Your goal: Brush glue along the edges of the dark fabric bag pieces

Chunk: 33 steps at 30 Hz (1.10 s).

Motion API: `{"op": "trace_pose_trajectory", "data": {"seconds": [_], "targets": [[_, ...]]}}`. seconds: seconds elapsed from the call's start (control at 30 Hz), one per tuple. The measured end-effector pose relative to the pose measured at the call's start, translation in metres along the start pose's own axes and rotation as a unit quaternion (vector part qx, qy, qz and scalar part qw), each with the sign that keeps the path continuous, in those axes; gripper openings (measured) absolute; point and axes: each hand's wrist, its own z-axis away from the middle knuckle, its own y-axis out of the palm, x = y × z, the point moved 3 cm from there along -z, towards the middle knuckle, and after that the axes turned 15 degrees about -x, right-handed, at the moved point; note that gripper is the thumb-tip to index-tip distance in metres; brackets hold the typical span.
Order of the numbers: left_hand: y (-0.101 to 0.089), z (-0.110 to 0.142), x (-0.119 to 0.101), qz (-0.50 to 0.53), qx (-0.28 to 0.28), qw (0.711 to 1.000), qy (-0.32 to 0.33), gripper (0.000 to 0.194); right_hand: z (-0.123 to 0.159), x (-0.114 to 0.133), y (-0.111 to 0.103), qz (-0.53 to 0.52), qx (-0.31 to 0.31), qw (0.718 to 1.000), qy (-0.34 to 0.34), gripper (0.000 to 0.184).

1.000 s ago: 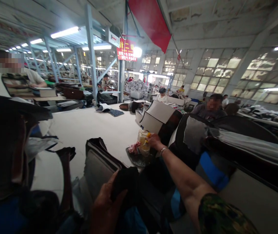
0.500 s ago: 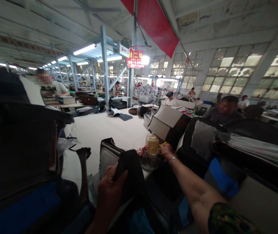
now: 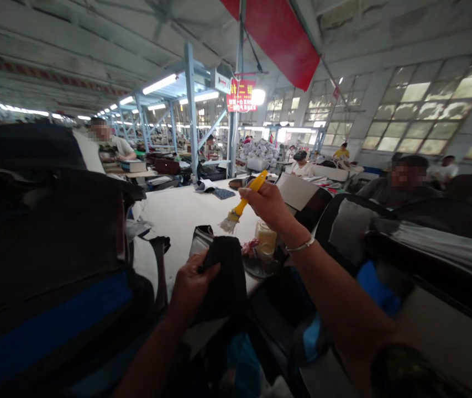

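My right hand [image 3: 267, 203] grips a brush [image 3: 244, 202] by its yellow handle, with its whitish, clotted bristles pointing down and left. The brush is in the air above the table, apart from everything else. My left hand [image 3: 192, 279] is closed on the edge of a black fabric piece [image 3: 224, 279], thumb on the near side. Grey lining shows at the piece's upper left. Below my right wrist stands a jar [image 3: 266, 240] with yellowish contents, on a dark dish beside a crumpled pink-and-white scrap [image 3: 250, 247].
Dark fabric pieces with blue patches are piled at left [image 3: 45, 237] and right [image 3: 426, 249]. The white tabletop [image 3: 169, 213] bears a patterned scrap [image 3: 223, 193] at its far edge. Several people sit at work beyond, one person [image 3: 405, 179] close at the right.
My right hand has lifted the brush from beside the jar, up and to the left. My left hand keeps hold of the black piece. The view has shifted slightly.
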Motion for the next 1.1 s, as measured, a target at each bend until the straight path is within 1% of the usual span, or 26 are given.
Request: {"op": "trace_pose_trajectory", "data": {"seconds": [0.1,0.17,0.27,0.37,0.43,0.53,0.6,0.7,0.77,0.87,0.93,0.97,1.03,1.1], "targets": [[-0.001,0.003,0.003,0.005,0.004,0.999,-0.035,0.064,0.013,0.013,0.006,-0.064,0.027,0.997,-0.027,0.03],[-0.001,0.008,0.004,0.012,0.012,0.999,-0.047,0.065,0.017,0.016,0.007,-0.075,0.032,0.996,-0.027,0.027],[-0.003,0.016,0.0,0.022,0.026,0.998,-0.043,0.062,0.019,0.02,0.005,-0.065,0.025,0.997,-0.021,0.025],[-0.005,0.023,-0.002,0.027,0.027,0.999,-0.027,0.06,0.022,0.027,0.008,-0.056,0.028,0.997,-0.038,0.026],[-0.004,0.025,-0.001,0.026,0.025,0.999,-0.018,0.057,0.028,0.03,0.016,-0.031,0.05,0.997,-0.058,0.03],[-0.004,0.025,0.006,0.025,0.02,0.999,-0.002,0.05,0.036,0.027,0.026,0.051,0.11,0.99,-0.077,0.035],[-0.004,0.025,0.012,0.029,0.016,0.999,0.008,0.048,0.035,0.024,0.026,0.092,0.123,0.985,-0.078,0.037],[-0.006,0.022,0.019,0.041,0.016,0.999,0.008,0.05,0.03,0.024,0.016,0.11,0.086,0.987,-0.081,0.034],[-0.007,0.021,0.021,0.051,0.017,0.999,-0.001,0.05,0.03,0.027,0.011,0.098,0.07,0.989,-0.088,0.032],[-0.007,0.02,0.022,0.066,0.013,0.998,-0.016,0.05,0.038,0.027,0.012,0.071,0.09,0.989,-0.091,0.034],[-0.006,0.021,0.023,0.076,0.01,0.997,-0.029,0.052,0.043,0.021,0.011,0.079,0.092,0.99,-0.079,0.034],[-0.006,0.021,0.023,0.08,0.01,0.996,-0.035,0.052,0.044,0.017,0.008,0.088,0.082,0.99,-0.069,0.034],[-0.005,0.023,0.023,0.088,0.011,0.995,-0.048,0.056,0.046,0.009,-0.002,0.093,0.041,0.994,-0.05,0.033],[-0.004,0.024,0.024,0.103,0.011,0.993,-0.064,0.059,0.049,0.004,-0.012,0.059,0.01,0.998,-0.024,0.032]]}}
